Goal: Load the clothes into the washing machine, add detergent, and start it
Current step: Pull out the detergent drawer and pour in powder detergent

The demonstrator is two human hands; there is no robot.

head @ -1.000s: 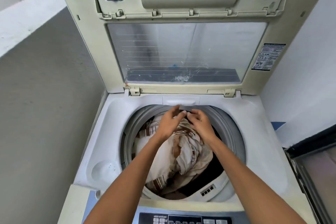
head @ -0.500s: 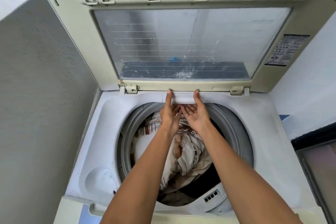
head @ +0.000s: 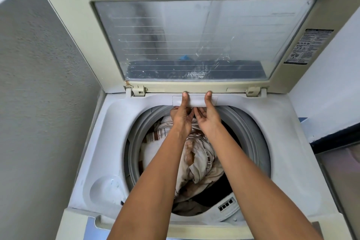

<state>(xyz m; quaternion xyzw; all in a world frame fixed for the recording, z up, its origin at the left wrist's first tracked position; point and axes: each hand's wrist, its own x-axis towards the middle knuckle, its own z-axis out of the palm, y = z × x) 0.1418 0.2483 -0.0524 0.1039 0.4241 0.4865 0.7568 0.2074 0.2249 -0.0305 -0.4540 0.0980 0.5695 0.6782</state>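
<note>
Pale plastic was what both hands gripped: the left hand (head: 182, 117) and right hand (head: 209, 118) each set a thumb on top of the detergent drawer (head: 195, 101) and curled fingers under its front edge, at the back rim of the washing machine (head: 292, 161). Below the forearms, cream and brown-striped clothes (head: 196, 160) lay heaped in the drum (head: 251, 142). Behind, the lid (head: 194, 35) stood upright.
</note>
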